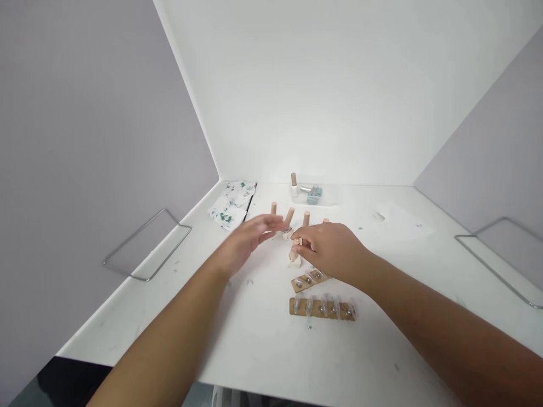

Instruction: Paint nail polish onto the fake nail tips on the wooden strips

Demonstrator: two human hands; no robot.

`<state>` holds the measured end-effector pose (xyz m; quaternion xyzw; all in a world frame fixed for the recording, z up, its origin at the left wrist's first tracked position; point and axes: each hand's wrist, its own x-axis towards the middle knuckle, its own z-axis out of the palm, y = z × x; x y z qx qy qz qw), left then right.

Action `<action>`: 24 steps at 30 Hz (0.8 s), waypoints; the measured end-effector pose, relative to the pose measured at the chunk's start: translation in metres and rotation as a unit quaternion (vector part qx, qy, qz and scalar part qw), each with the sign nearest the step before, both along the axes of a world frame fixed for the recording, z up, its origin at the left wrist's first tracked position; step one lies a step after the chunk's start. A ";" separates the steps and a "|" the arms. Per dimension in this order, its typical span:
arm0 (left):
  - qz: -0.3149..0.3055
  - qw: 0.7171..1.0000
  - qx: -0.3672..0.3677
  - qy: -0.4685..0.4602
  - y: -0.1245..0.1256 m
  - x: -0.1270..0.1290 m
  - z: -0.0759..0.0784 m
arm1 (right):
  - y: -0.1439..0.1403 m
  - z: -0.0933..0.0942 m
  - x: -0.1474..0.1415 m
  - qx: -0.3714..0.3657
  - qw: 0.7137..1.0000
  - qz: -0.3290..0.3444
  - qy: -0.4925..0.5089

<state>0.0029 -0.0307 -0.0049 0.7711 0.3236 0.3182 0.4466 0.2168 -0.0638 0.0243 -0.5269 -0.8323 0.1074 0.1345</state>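
Note:
My right hand (331, 249) pinches the peach cap of a nail polish bottle (294, 261), which stands on the white table. To its left, my left hand (257, 234) is held with its fingers stretched out, holding nothing. Just beyond the hands stand several more bottles with peach caps, among them one nail polish bottle (306, 218); their lower parts are largely hidden. Below my right hand lies a brown strip with clear nail tips (309, 280), its right end covered by the hand. Nearer to me is a second brown strip (322, 308), also carrying clear nail tips.
At the back, a clear tray (328, 196) holds a gold-capped bottle (294, 185) and a blue-grey bottle (314, 195). Paint-stained white tissues (231, 206) lie back left. Wire frames (148, 278) stick out from both side walls. Small specks dot the table (254, 339).

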 end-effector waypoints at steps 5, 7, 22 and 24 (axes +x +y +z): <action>-0.041 0.939 -0.174 -0.294 -0.003 -0.002 0.009 | -0.001 -0.003 -0.001 0.010 1.000 0.003 -0.018; -0.033 0.915 -0.218 -0.339 -0.003 -0.001 0.006 | -0.001 -0.002 -0.001 0.014 1.000 0.003 -0.025; 0.114 0.927 -0.179 -0.310 0.009 -0.011 -0.002 | -0.002 -0.004 -0.001 0.037 0.998 0.012 -0.050; 0.121 0.940 -0.173 -0.268 0.011 -0.011 0.000 | -0.002 -0.004 0.000 0.037 0.998 0.013 -0.053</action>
